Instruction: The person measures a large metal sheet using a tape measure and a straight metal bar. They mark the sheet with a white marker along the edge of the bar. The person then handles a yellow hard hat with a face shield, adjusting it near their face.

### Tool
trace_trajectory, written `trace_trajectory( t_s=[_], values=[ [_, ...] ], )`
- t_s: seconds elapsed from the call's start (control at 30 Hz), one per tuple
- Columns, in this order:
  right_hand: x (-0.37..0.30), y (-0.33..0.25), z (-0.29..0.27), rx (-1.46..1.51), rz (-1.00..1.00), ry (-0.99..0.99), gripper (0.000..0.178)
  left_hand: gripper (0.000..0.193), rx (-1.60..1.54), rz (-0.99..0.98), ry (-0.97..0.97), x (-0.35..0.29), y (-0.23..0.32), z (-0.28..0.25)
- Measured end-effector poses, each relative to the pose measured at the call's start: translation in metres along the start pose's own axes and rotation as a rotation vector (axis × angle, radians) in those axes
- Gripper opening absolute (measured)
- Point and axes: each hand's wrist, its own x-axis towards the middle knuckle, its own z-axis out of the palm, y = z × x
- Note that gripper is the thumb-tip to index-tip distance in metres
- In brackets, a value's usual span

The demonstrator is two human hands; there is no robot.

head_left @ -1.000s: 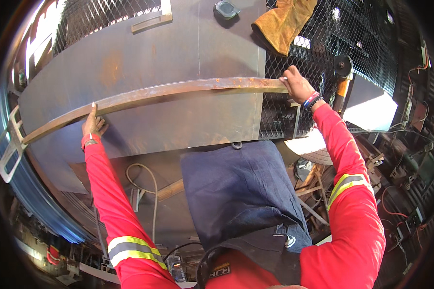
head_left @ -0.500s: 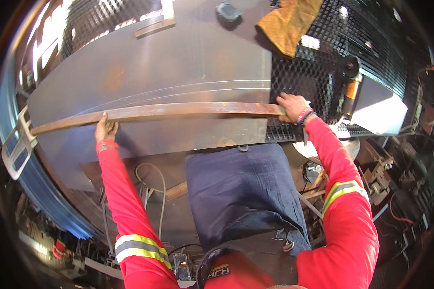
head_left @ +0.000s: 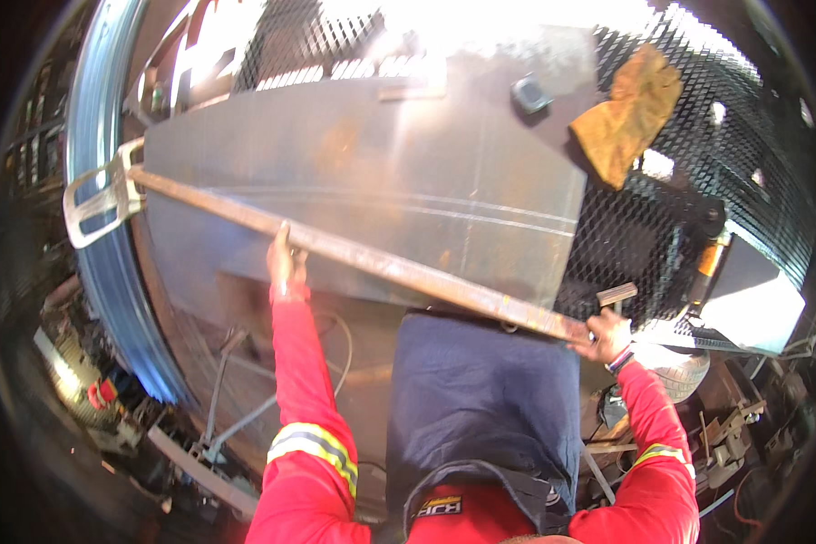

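Note:
A long, rusty metal bar [head_left: 399, 265] slants across a large steel sheet [head_left: 426, 127], its right end nearer to me. My left hand [head_left: 286, 265] grips the bar left of its middle, thumb on the upper face and fingers beneath. Around its right end, my right hand [head_left: 609, 335] is closed at the sheet's near edge. A small brown block [head_left: 617, 295] shows just above that hand's knuckles; whether I hold it is unclear. The bar's far left end meets a pale metal frame [head_left: 109, 201] with openings. Scribed curved lines run across the sheet beyond the bar.
A tan leather glove [head_left: 627, 118] and an angle grinder [head_left: 709, 258] lie on the black expanded-metal mesh [head_left: 607, 240] to the right. On the sheet rest a grey tape measure [head_left: 530, 93] and a short flat strip [head_left: 412, 92]. Blue corrugated panels [head_left: 109, 299] stand left.
The bar has swung from nearly level to a slant, its right end drawn toward me with my right hand. My left hand keeps its hold. The whole view has shifted.

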Motion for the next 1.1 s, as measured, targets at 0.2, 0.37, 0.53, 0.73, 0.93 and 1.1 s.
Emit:
trace_trajectory(
  t_s=[0.2, 0.37, 0.53, 0.73, 0.93, 1.1],
  values=[
    [-0.114, 0.02, 0.03, 0.149, 0.22, 0.134, 0.053, 0.029, 0.112, 0.115, -0.053, -0.069, 0.008, 0.093],
    [-0.178, 0.006, 0.01, 0.109, 0.358, 0.282, 0.048, 0.061, 0.259, 0.257, -0.172, -0.067, -0.017, 0.218],
    [-0.222, 0.002, -0.002, 0.16, 0.586, 0.402, 0.049, 0.039, 0.302, 0.212, -0.307, -0.095, -0.059, 0.38],
    [-0.216, 0.048, -0.009, 0.213, 0.605, 0.585, 0.047, 0.034, 0.415, 0.308, -0.401, -0.104, -0.071, 0.504],
    [-0.112, 0.107, -0.064, -0.282, 0.284, -0.06, 0.036, 0.063, 1.425, 1.067, -0.5, -0.125, -0.032, 0.501],
    [-0.076, 0.137, -0.052, 0.085, 0.621, 0.327, 0.036, 0.05, 1.794, 0.973, -0.821, -0.205, -0.024, 0.339]
  ],
)
